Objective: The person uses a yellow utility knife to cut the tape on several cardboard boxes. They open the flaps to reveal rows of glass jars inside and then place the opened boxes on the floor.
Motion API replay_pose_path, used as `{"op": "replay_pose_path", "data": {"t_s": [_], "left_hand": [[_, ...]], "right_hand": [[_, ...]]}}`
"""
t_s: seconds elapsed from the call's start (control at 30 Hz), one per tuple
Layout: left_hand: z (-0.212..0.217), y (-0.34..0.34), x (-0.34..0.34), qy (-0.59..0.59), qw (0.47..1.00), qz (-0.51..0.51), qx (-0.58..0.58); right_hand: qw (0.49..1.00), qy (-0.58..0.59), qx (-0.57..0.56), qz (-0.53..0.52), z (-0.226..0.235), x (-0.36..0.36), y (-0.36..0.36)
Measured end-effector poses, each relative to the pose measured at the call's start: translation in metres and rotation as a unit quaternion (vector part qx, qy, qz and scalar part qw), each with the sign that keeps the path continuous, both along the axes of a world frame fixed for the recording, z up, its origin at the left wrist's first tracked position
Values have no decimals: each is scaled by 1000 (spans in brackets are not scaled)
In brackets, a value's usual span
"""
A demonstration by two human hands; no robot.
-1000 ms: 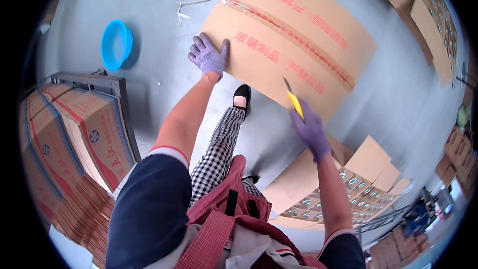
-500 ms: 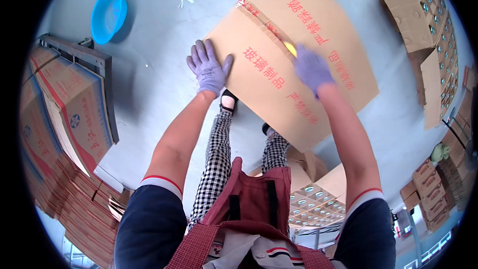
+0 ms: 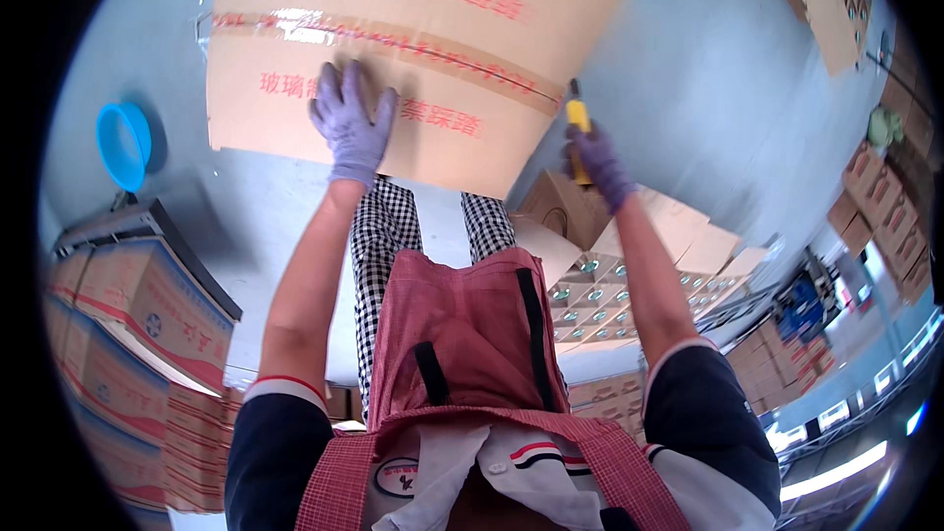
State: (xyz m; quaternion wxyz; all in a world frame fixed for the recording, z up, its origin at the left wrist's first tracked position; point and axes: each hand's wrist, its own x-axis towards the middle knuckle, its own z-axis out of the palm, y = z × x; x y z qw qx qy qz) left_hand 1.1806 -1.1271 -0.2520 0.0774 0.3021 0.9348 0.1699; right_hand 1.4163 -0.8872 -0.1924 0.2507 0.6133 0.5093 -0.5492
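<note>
A large brown cardboard box (image 3: 442,152) with red print lies on the floor in front of me. Clear tape (image 3: 393,42) covers the seam across its top, and a dark reddish line runs along it. My left hand (image 3: 354,128), in a purple-grey glove, rests on the near flap with its fingers spread. Just beyond the box's right end, my gloved right hand (image 3: 600,159) is closed around a yellow utility knife (image 3: 578,116). The knife's dark tip points away from me, close to the seam's end.
Open cartons with dividers and glass jars (image 3: 600,295) stand by my right leg, and another jar carton (image 3: 831,10) is far right. A blue basin (image 3: 124,146) sits on the floor at left. Stacked cartons (image 3: 147,315) fill the near left, beside a dark metal frame (image 3: 187,251).
My right hand has drawn the knife from the middle of the seam to past the box's right end. The box appears turned in view, and my left hand now lies farther onto its top.
</note>
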Motion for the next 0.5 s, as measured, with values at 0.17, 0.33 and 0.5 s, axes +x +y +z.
{"op": "replay_pose_path", "data": {"t_s": [0.17, 0.33, 0.5], "left_hand": [[35, 28, 64, -151, 986, -58, 31], [62, 52, 105, -287, 949, -98, 86], [68, 46, 124, -448, 890, -50, 69]], "right_hand": [[949, 127, 138, 255, -24, 108, -44], [998, 54, 6, 22, 15, 16, -7], [995, -34, -97, 0, 41, 43, -60]]}}
